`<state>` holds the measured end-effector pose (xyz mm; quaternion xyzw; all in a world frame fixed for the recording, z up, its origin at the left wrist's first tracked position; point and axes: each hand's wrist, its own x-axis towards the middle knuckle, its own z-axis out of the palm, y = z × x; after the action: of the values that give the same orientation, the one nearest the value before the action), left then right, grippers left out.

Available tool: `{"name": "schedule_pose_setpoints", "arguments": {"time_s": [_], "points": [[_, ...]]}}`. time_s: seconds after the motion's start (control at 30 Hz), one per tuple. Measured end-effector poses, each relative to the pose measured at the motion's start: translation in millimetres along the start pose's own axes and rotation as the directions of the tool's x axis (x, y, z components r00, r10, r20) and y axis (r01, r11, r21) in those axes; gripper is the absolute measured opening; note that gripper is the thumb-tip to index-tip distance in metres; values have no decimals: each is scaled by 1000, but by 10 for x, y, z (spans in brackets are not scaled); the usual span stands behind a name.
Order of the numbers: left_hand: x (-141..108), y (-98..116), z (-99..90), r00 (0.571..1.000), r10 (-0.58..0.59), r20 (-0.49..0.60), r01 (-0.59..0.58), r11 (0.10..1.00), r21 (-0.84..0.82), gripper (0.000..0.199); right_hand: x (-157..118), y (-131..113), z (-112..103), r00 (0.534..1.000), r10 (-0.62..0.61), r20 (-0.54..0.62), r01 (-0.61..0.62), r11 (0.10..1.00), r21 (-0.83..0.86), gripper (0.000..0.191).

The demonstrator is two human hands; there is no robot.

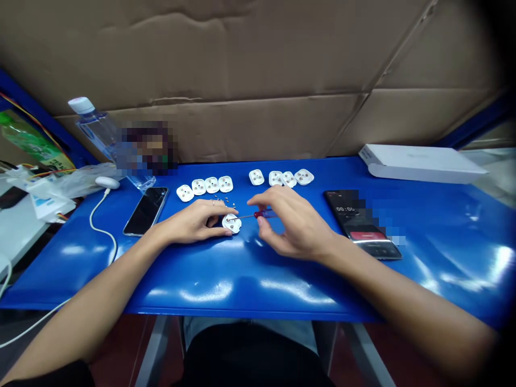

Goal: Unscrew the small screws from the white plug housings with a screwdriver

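My left hand (200,221) pinches a small white plastic piece (233,224) with metal parts in it, close above the blue table. In my right hand (288,223) is a screwdriver (257,215) with a red and clear handle. Its thin shaft points left and its tip meets the white piece. Several tiny screws (227,201) lie scattered just behind my left fingers. Further back, a row of similar white pieces (212,185) sits to the left, and more white pieces (276,178) sit to the right.
A dark phone (145,211) lies at the left, beside a clear water bottle (100,133). Another phone (373,234) with a timer display lies at the right, in front of a white box (423,163). A white cable (97,226) crosses the blue table (242,285). Cardboard (262,129) walls the back.
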<state>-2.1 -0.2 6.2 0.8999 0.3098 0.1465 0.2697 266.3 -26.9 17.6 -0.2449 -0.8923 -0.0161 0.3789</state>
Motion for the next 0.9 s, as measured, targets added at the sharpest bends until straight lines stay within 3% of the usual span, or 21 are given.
{"name": "schedule_pose_setpoints", "arguments": {"time_s": [0.2,0.47,0.7,0.9], "points": [[1,1,-3,1000,-9,28,10,1000,-15,47,-28,23,23,994,97,57,-93,994,-60,11],[0,-11,0,1000,-5,22,5,999,-36,50,-16,-16,-19,999,43,26,-43,998,35,29],[3,-9,0,1000,-3,14,3,1000,-28,48,-26,4,13,995,102,11,-101,993,-62,11],[4,3,-5,1000,-4,25,5,999,-36,49,-31,3,6,997,77,8,-77,997,28,26]]}}
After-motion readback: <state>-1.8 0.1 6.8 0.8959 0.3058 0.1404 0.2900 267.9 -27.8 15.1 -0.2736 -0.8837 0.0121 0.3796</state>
